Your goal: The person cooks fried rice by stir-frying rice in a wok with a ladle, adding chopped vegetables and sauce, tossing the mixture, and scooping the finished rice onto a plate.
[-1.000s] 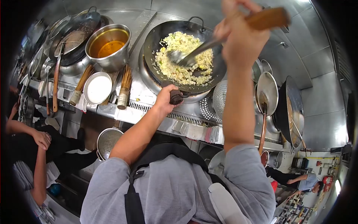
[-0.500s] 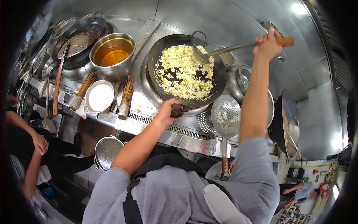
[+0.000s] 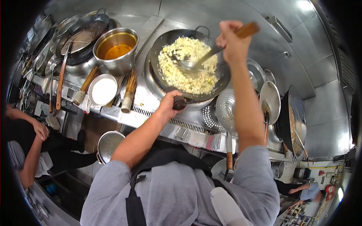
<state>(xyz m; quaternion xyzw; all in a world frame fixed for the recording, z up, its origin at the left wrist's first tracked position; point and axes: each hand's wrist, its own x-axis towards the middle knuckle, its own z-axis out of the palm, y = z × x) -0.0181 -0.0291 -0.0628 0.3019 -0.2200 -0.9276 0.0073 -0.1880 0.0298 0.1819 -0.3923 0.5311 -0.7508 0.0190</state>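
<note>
My left hand (image 3: 168, 103) is closed around the dark handle of a wok (image 3: 222, 77) on the stove burner. Fried rice (image 3: 196, 81) with yellow egg and a few green bits covers much of the wok's inside. High at the right, my right hand (image 3: 232, 40) grips the long handle of a wok spatula (image 3: 209, 54), its wooden end sticking out past my fist. The spatula's metal blade, blurred by motion, lies in the rice near the middle.
Left of the wok stand a pot of orange liquid (image 3: 132, 36), a bowl of white contents (image 3: 102, 90) and two bamboo brushes (image 3: 130, 90). A perforated ladle (image 3: 225, 109) lies to the right, before another wok (image 3: 296, 120). People are at far left (image 3: 28, 150) and lower right (image 3: 310, 191).
My right hand has moved left, carrying the spatula blade from the wok's upper right toward the middle of the rice. My left hand keeps its hold on the wok handle.
</note>
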